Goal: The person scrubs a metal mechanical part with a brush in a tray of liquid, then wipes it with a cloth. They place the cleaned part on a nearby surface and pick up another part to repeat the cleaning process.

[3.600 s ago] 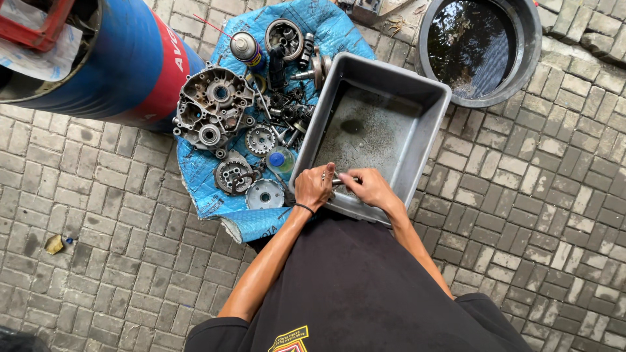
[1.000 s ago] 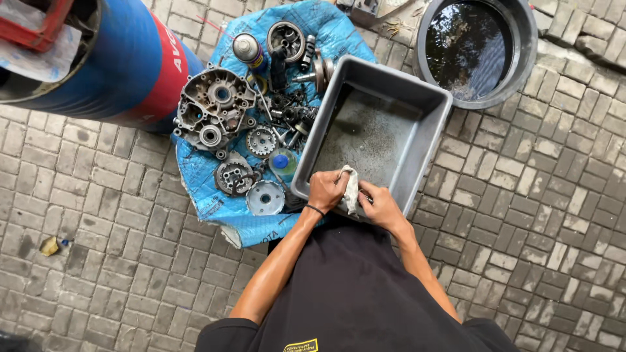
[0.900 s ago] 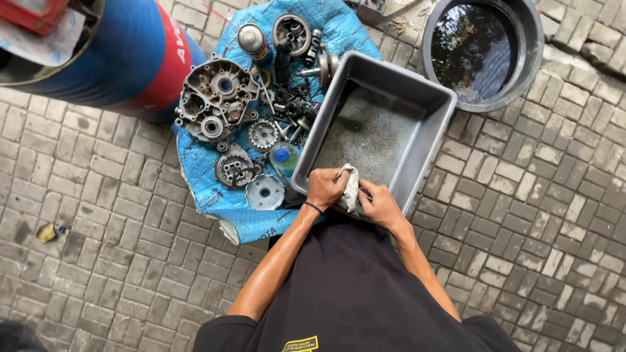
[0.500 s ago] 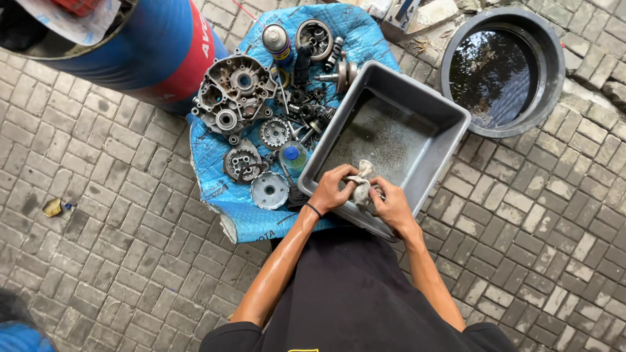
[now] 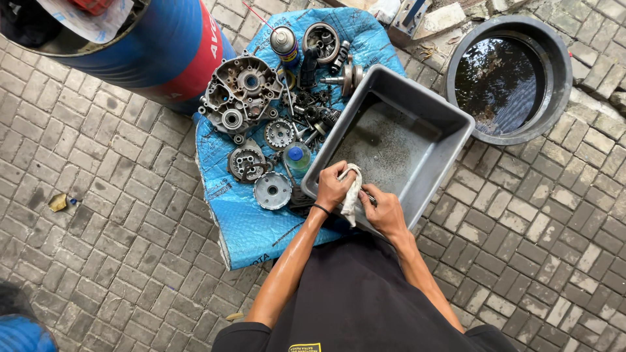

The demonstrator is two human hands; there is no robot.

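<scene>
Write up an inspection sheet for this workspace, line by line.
Surface: grey brick paving, blue woven plastic sheet spread on it.
Job's things: pale crumpled rag held over the grey rectangular plastic tub.
Clutter: metal engine casing, gears, round covers and a spray can on the sheet.
Hands: left hand and right hand both grip the rag.
Cables: nothing seen.
Surroundings: blue and red drum, round dark basin of water.

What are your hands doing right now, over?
Left hand and right hand both gripping a pale rag at the grey tub rim. Small part inside the rag, unclear. Nothing in the way.
</scene>
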